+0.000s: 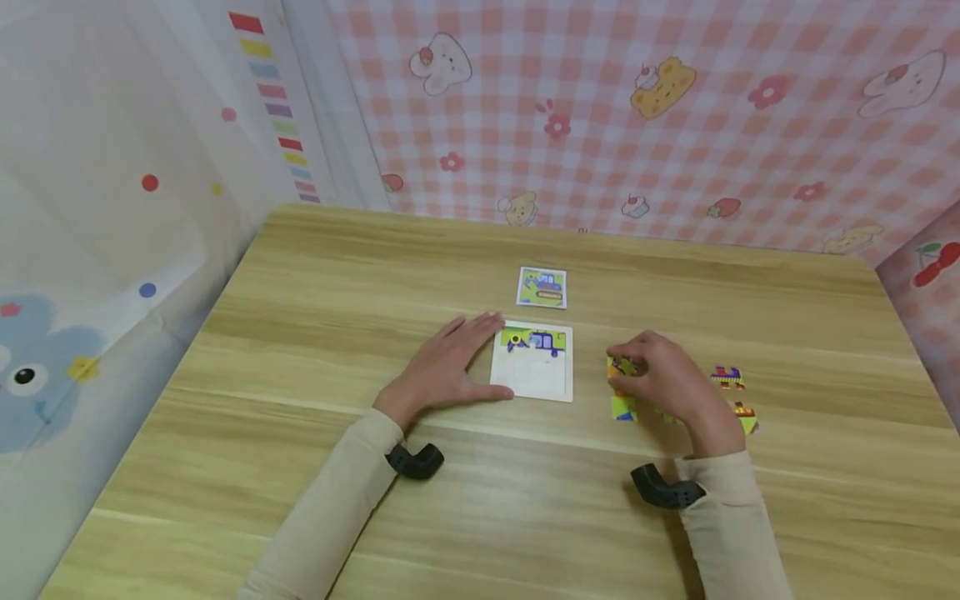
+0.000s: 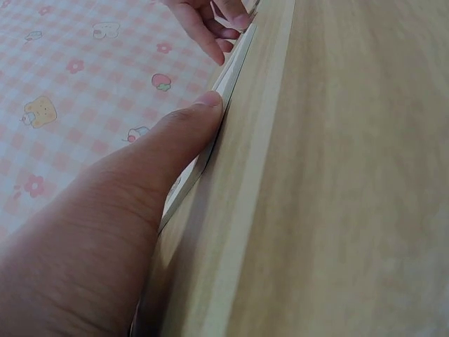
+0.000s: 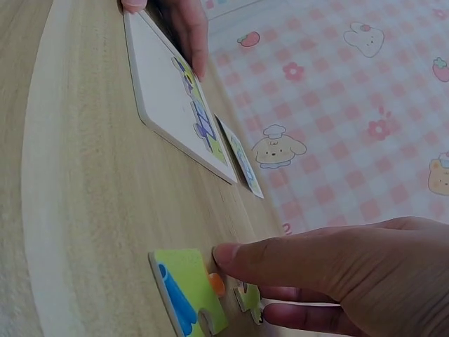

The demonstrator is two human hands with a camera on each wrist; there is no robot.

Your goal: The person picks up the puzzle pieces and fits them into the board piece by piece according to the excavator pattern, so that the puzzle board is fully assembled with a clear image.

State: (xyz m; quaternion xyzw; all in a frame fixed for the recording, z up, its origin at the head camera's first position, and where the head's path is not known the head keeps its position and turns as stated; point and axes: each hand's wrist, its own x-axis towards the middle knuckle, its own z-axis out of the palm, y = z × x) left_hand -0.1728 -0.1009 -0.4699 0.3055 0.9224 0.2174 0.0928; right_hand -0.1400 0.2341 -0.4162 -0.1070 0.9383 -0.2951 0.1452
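A white puzzle board lies on the table, with joined pieces showing part of a blue vehicle along its top. My left hand rests at the board's left side, fingers stretched to the upper corner and thumb along the near edge. To the right of the board, my right hand pinches a puzzle piece between thumb and fingers, low over the table. The fingers hide much of this piece. Just below it lies a green and blue piece.
A small picture card of the vehicle lies behind the board. Further right are more loose pieces, among them a purple and yellow one and a yellow-green one. A pink checked cloth hangs behind the table.
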